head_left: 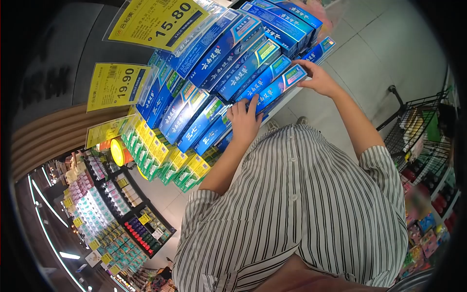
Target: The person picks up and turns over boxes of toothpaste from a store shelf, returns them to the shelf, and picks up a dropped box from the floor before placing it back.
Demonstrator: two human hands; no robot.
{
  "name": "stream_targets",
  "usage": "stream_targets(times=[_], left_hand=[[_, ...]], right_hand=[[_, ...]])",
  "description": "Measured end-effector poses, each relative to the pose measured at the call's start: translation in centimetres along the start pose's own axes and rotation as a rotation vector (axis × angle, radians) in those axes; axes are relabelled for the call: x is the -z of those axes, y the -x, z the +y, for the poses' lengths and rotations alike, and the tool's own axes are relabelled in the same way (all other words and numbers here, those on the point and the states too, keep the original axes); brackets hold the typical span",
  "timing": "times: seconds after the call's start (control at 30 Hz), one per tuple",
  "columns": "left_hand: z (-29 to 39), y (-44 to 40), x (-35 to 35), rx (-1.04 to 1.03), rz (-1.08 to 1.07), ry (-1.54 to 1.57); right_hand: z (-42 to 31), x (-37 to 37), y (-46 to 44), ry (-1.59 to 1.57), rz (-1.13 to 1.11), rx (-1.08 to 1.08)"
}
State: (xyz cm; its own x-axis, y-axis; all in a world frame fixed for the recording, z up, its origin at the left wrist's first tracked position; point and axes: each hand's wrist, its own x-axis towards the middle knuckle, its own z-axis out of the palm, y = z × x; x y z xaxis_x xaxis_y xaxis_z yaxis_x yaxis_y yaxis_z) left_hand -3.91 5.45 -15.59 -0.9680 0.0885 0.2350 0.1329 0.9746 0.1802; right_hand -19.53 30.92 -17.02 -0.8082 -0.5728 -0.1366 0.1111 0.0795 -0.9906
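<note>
A long blue toothpaste box [279, 90] lies at the front edge of a stacked display, between my two hands. My right hand [318, 79] curls around its far right end, with fingers on top and the thumb at the near side. At its left end, my left hand [245, 120] has bent fingers pressed on it; some fingertips are hidden among the boxes. Another blue toothpaste box [266, 78] lies directly behind. More blue boxes [199, 136] are stacked to the left of my left hand.
Yellow price tags [158, 23] stand along the display's left side. Green and yellow boxes [160, 151] hang over its lower left edge. A black wire shopping cart [423, 124] stands at right on the tiled floor [384, 46]. Stocked shelves [121, 204] are at lower left.
</note>
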Motion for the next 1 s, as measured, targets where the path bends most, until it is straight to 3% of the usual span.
stream_targets(times=[1.0], left_hand=[[0.0,-0.1,-1.0,-0.06,0.035,0.003]], right_hand=[[1.6,0.3,0.3,0.046,0.063,0.042]])
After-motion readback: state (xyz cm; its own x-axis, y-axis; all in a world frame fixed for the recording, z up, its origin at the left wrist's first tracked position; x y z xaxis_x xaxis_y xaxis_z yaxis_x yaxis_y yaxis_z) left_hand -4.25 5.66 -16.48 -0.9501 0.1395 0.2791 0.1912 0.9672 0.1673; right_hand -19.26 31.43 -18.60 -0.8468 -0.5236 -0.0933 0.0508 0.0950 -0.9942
